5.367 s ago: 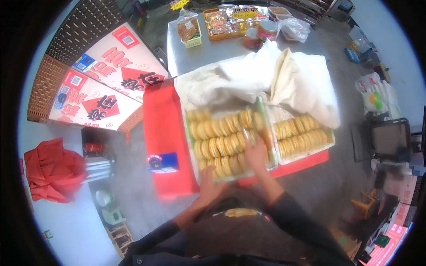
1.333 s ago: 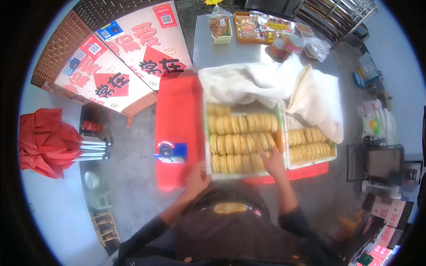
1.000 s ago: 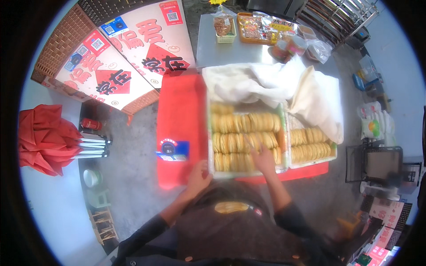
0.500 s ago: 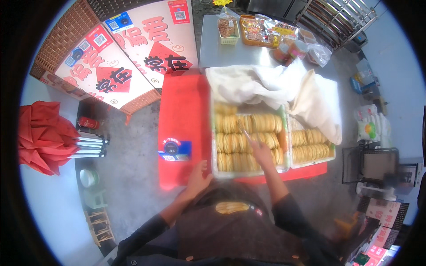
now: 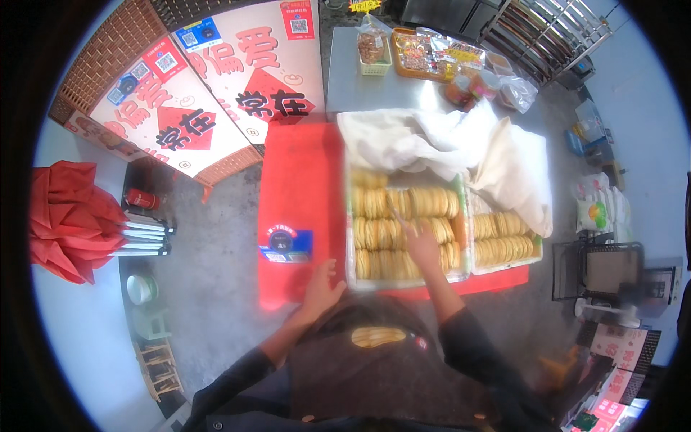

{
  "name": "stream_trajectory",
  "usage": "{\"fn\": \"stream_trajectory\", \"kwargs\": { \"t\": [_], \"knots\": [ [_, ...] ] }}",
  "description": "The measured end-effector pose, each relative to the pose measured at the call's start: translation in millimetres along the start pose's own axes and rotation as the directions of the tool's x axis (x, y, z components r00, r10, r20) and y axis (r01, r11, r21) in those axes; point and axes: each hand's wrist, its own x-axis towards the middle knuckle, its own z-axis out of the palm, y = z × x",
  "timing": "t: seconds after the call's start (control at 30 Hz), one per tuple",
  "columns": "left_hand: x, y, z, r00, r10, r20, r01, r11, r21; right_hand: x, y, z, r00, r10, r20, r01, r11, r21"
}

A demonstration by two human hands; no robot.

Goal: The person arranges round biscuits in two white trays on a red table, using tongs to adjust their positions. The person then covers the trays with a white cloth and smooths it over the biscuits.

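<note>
Rows of round, flat golden flatbreads stand on edge in a white box in front of me. My right hand is closed around slim metal tongs, held over the middle and far rows. Whether the tips pinch a flatbread is too small to tell. My left hand lies on the near edge of the red tablecloth, left of the box, fingers apart and holding nothing. A second box with more flatbreads adjoins on the right. White cloth is bunched over the far ends of both.
A blue sign card sits on the tablecloth. Behind, a metal table carries a basket, a tray of packets and jars. Folding screens stand far left, a rack far right, a folded red umbrella at left.
My right hand has shifted slightly, and the tongs stay over the rows. My left hand keeps its place at the table edge. The whole view has moved a little.
</note>
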Motion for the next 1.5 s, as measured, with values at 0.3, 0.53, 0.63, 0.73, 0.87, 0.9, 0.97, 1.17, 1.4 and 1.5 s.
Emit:
{"fn": "stream_trajectory", "kwargs": {
  "t": [0.3, 0.53, 0.63, 0.73, 0.87, 0.9, 0.97, 1.17, 1.4, 1.5],
  "knots": [
    [6.1, 3.8, 3.9, 1.000, -0.003, -0.015, 0.003, 1.000, -0.003, -10.9, -14.9, -11.4, 0.996, -0.094, -0.009, 0.090, 0.973, -0.213],
    [1.9, -2.1, -0.8, 0.999, -0.034, -0.026, 0.035, 0.999, 0.042, 18.8, -3.5, 16.6, 0.985, -0.122, 0.125, 0.155, 0.941, -0.301],
    [20.9, 22.7, 22.3, 0.999, 0.016, 0.038, -0.016, 1.000, 0.010, 81.3, 96.4, -2.0, 0.928, -0.370, 0.049, 0.371, 0.900, -0.229],
    [-2.6, 3.0, -2.7, 0.998, -0.056, -0.041, 0.059, 0.996, 0.074, 73.5, 35.5, -17.6, 0.915, -0.014, 0.403, -0.091, 0.966, 0.240],
    [-2.6, 3.8, 7.5, 0.997, -0.072, -0.032, 0.073, 0.996, 0.050, 91.8, 31.8, -82.5, 0.764, 0.024, 0.644, -0.310, 0.890, 0.335],
    [-2.2, 4.0, 9.2, 0.997, -0.067, -0.034, 0.069, 0.996, 0.057, 95.4, 31.3, -92.8, 0.766, 0.039, 0.641, -0.310, 0.897, 0.316],
    [-4.8, 3.5, 10.8, 0.997, -0.063, -0.042, 0.066, 0.995, 0.072, 92.9, 27.2, -92.7, 0.836, 0.043, 0.547, -0.177, 0.965, 0.195],
    [-9.1, 7.1, 13.5, 0.993, -0.111, -0.038, 0.114, 0.988, 0.103, 29.1, 14.9, -20.6, 0.983, -0.159, 0.093, 0.161, 0.987, -0.011],
    [-7.6, 5.1, 15.0, 0.996, -0.085, -0.010, 0.086, 0.994, 0.073, -9.5, 4.1, 0.1, 0.994, -0.105, -0.032, 0.109, 0.982, 0.153],
    [-2.1, -1.2, 15.4, 0.999, -0.051, 0.004, 0.050, 0.997, 0.060, -4.3, 8.0, 9.1, 0.996, -0.075, -0.046, 0.080, 0.992, 0.102]
  ]
}}
